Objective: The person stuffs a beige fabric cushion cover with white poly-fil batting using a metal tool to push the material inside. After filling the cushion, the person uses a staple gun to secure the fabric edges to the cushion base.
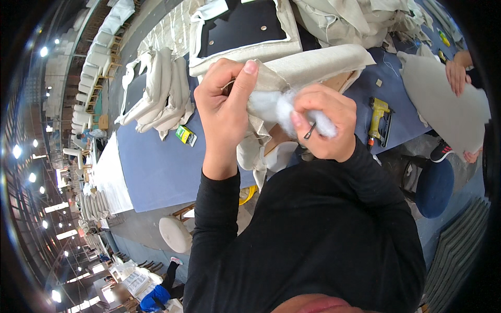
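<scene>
Blue tabletop (156,175): its left edge slants down the left middle of the frame and its lower edge runs toward the centre; blue surface spreads between that left edge and the left forearm.
Room on the right: a narrower blue strip, with a yellow staple gun (379,121) lying just beside the right hand.
Upper side: a padded frame with a black panel (240,31) stands close above the hands; stacked padded pieces (162,99) and a green-yellow packet (186,135) lie left of them.
Far right: a co-worker's hand (457,73) rests on a beige panel (443,104) that overhangs the table edge.
Beige cover (323,65): upper centre, on a padded piece with bare wood showing, its loose edge raised between the hands.
White stuffing (265,106): centre, bunched at the cover's opening and into the right palm.
Left hand (223,101): upright, thumb pressed to curled fingers, pinching the cover's edge.
Right hand (329,120): fingers curled closed around stuffing and a thin dark tool (310,131), its tip pointing down-left.
</scene>
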Motion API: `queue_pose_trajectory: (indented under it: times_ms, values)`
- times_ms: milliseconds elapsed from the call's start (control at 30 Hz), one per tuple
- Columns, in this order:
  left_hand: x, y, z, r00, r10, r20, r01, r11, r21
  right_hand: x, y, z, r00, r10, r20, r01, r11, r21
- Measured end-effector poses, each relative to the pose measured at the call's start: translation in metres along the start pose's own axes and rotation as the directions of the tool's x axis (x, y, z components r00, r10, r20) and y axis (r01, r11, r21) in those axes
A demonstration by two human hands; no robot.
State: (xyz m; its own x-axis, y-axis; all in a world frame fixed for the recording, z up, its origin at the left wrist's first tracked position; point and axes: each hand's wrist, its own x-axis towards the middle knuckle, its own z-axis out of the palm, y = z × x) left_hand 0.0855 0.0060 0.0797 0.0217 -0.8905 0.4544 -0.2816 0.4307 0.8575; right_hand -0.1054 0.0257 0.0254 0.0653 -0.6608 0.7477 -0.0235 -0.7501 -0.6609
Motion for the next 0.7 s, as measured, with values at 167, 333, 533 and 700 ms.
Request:
queue_pose_trajectory:
  times_ms: [167, 333, 533, 700]
  values:
    - [-0.003, -0.007, -0.005, 0.994, -0.079, -0.073, 0.073, 0.994, -0.085, -0.007, -0.004, 0.0, 0.936, 0.333, 0.116, -0.341, 0.938, 0.065]
    - [-0.007, -0.007, -0.013, 0.983, -0.135, -0.123, 0.127, 0.989, -0.074, 0.001, -0.013, 0.019, 0.918, 0.385, 0.09, -0.375, 0.92, -0.111]
    - [-0.016, -0.002, -0.005, 0.985, -0.088, -0.147, 0.086, 0.996, -0.019, 0.01, -0.001, 0.034, 0.995, 0.022, 0.094, 0.007, 0.954, -0.301]
    - [-0.018, -0.002, -0.007, 0.989, -0.001, -0.15, 0.015, 0.996, 0.091, 0.021, -0.001, 0.018, 0.914, 0.229, 0.335, -0.23, 0.972, -0.038]
